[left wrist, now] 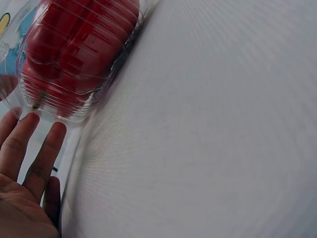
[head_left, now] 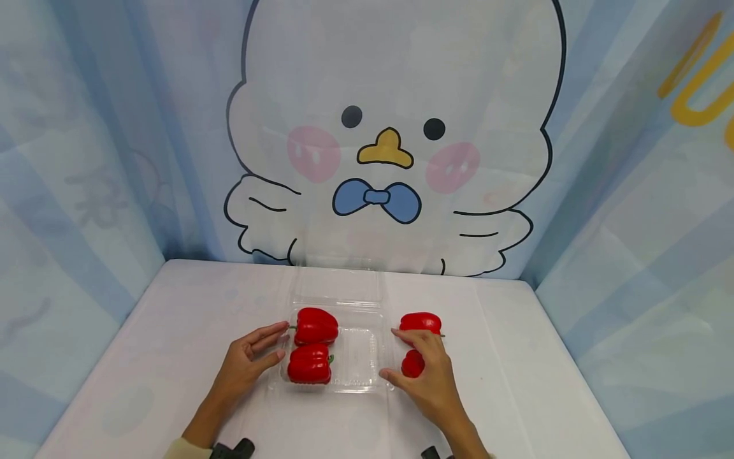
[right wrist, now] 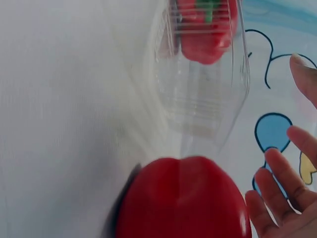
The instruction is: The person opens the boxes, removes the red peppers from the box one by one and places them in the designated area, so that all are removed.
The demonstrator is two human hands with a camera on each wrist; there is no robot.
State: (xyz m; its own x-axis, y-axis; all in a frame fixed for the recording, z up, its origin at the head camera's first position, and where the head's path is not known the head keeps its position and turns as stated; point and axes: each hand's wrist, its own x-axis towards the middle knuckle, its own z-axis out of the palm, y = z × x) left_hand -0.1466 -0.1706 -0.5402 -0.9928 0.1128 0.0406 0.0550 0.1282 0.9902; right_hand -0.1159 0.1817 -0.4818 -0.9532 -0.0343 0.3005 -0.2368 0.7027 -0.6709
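Two red bell peppers, one behind [head_left: 315,326] and one in front [head_left: 309,364], lie in the left half of a clear plastic clamshell box [head_left: 357,381]. My left hand [head_left: 246,357] is at the box's left side, fingers stretched and fingertips right at its wall, as the left wrist view also shows. My right hand [head_left: 427,376] hovers right of the box with thumb and fingers spread, nothing between them. It partly hides a small-looking red bell pepper [head_left: 412,364]; another red bell pepper [head_left: 420,321] lies just behind. In the right wrist view a red bell pepper [right wrist: 183,203] looms below the spread fingers.
The box's clear lid [head_left: 338,284] stands open toward the back of the white table [head_left: 504,376]. Behind the table hangs a light blue curtain [head_left: 384,76] printed with a cartoon bird; more curtain flanks both sides.
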